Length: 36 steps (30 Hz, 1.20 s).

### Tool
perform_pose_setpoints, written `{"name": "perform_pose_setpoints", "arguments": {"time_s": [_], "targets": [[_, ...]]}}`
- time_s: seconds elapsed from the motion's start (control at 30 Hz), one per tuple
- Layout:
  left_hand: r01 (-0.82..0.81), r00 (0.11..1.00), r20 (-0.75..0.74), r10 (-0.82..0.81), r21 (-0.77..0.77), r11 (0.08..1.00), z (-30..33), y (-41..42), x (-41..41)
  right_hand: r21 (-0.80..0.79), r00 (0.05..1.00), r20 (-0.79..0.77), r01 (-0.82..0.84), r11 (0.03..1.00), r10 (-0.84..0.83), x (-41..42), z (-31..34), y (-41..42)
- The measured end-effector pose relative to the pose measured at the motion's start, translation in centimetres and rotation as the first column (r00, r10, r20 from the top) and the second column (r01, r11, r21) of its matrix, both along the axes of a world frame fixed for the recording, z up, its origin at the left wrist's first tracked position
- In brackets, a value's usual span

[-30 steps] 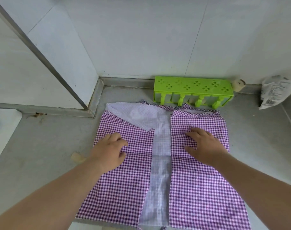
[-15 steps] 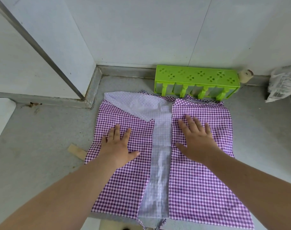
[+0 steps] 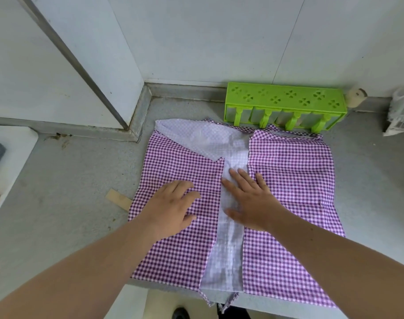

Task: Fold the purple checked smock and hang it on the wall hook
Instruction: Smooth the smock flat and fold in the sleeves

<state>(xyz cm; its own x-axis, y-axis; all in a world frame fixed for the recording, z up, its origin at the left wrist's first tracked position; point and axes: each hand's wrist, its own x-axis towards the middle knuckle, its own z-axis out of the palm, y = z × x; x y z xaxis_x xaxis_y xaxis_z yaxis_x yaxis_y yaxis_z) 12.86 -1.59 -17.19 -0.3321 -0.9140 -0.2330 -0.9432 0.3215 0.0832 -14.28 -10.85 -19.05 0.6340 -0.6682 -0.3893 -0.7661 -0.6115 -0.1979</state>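
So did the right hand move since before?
Yes. The right hand slid left off the purple checked panel onto the smock's pale middle strip.

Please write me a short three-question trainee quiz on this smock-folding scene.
1. True or false: both side panels of the smock are folded inward, leaving a pale strip between them.
2. Which hand lies across that strip? A) left hand B) right hand
3. What green thing stands at the wall behind the smock?

Key: 1 true; 2 B; 3 the green plastic rack.
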Motion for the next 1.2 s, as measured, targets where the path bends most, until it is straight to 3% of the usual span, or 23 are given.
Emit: {"name": "perform_pose_setpoints", "arguments": {"time_s": [0.07, 0.17, 0.27, 0.4, 0.57, 0.67, 0.77, 0.9, 1.2], "targets": [[0.137, 0.99, -0.001, -0.138, -0.074, 0.988, 0.0, 1.6, 0.8, -0.061, 0.996, 0.086, 0.032, 0.998, -0.027, -0.3, 0.6, 0.7], [0.225, 0.973, 0.048, -0.227, 0.03, 0.974, 0.7, 3.1, 1.3, -0.138, 0.981, 0.188, 0.075, 0.988, -0.049, -1.4, 1.4, 2.9], [0.178, 0.978, 0.061, -0.2, 0.258, 0.95, 1.5, 4.7, 1.1, -0.11, 0.985, 0.157, 0.086, 0.99, -0.068, -2.8, 1.8, 6.1], [0.077, 0.985, 0.115, -0.13, 0.378, 0.923, 2.3, 7.6, 0.7, -0.14, 0.987, 0.141, 0.099, 0.985, -0.079, -5.4, 2.2, 10.5], [0.069, 0.951, 0.254, -0.179, 0.388, 0.919, 2.1, 10.0, 0.1, -0.085, 1.0, 0.021, -0.019, 0.996, 0.021, -7.6, 3.2, 16.0], [0.149, 0.945, 0.237, -0.225, 0.3, 0.942, 2.5, 10.9, -0.8, -0.102, 0.992, -0.055, -0.117, 0.988, 0.112, -8.1, 3.6, 18.8], [0.281, 0.933, 0.157, -0.324, 0.248, 0.927, 2.9, 11.6, -2.1, -0.166, 0.991, -0.026, -0.135, 0.977, 0.133, -7.9, 3.3, 20.6], [0.404, 0.875, 0.154, -0.46, 0.292, 0.867, 3.1, 12.3, -4.3, -0.201, 0.99, -0.001, -0.138, 0.97, 0.141, -6.9, 3.1, 21.7], [0.363, 0.84, 0.248, -0.483, 0.405, 0.839, 3.5, 11.9, -7.2, -0.178, 0.986, 0.016, -0.161, 0.971, 0.166, -4.8, 2.7, 21.8]]}}
